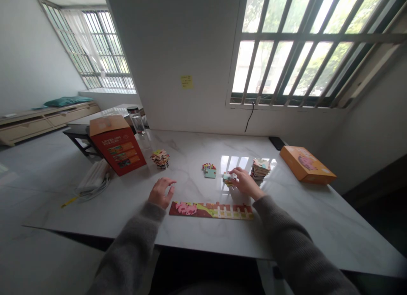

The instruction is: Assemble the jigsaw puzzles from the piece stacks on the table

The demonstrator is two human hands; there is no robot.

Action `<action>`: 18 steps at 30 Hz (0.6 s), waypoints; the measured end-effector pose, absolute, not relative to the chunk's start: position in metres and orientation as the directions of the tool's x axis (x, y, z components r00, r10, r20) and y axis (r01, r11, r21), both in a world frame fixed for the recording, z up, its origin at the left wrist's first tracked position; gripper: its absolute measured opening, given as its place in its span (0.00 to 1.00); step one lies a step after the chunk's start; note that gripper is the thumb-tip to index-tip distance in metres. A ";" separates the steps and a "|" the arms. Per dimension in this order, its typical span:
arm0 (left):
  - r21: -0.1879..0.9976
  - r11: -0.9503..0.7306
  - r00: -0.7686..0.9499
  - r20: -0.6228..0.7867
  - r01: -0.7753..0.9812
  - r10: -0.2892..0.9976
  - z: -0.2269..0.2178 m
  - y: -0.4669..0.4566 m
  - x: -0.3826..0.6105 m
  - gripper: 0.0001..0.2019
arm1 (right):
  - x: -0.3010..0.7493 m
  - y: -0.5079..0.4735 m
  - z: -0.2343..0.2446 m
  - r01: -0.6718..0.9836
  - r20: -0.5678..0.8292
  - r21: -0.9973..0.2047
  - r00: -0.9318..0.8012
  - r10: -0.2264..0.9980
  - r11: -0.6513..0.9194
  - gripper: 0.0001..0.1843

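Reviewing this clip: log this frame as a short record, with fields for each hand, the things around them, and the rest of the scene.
Left hand: open, nearest the puzzle strip
Right hand: pinching a small puzzle piece
Things: stack of puzzle pieces beyond the right hand; puzzle cluster; piece pile
Rest: marble table; red box; glass bottle; orange box
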State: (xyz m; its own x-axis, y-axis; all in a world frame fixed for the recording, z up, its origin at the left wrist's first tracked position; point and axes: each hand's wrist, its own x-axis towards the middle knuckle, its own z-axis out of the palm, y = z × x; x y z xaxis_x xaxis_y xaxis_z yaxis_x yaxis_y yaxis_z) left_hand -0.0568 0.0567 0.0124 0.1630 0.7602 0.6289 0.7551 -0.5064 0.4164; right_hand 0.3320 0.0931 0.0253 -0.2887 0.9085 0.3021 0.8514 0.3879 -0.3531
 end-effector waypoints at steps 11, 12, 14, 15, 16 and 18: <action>0.501 -0.503 0.123 0.612 0.704 0.781 0.010 0.052 -0.058 0.11 | 0.334 0.094 0.007 0.801 0.331 -0.437 -0.280 0.901 0.409 0.13; 0.500 -0.509 0.128 0.613 0.701 0.779 0.009 0.053 -0.058 0.11 | 0.335 0.094 0.006 0.792 0.328 -0.455 -0.276 0.904 0.407 0.14; 0.496 -0.526 0.139 0.623 0.691 0.770 0.006 0.055 -0.060 0.10 | 0.335 0.094 0.005 0.774 0.327 -0.480 -0.279 0.903 0.413 0.12; 0.493 -0.536 0.144 0.630 0.686 0.763 0.005 0.056 -0.060 0.10 | 0.334 0.095 0.005 0.768 0.336 -0.486 -0.277 0.900 0.418 0.11; 0.490 -0.545 0.149 0.635 0.681 0.758 0.003 0.057 -0.061 0.10 | 0.332 0.095 0.006 0.765 0.356 -0.484 -0.270 0.894 0.424 0.09; 0.484 -0.557 0.158 0.643 0.674 0.750 0.001 0.058 -0.062 0.09 | 0.326 0.097 0.009 0.772 0.419 -0.460 -0.246 0.874 0.438 0.07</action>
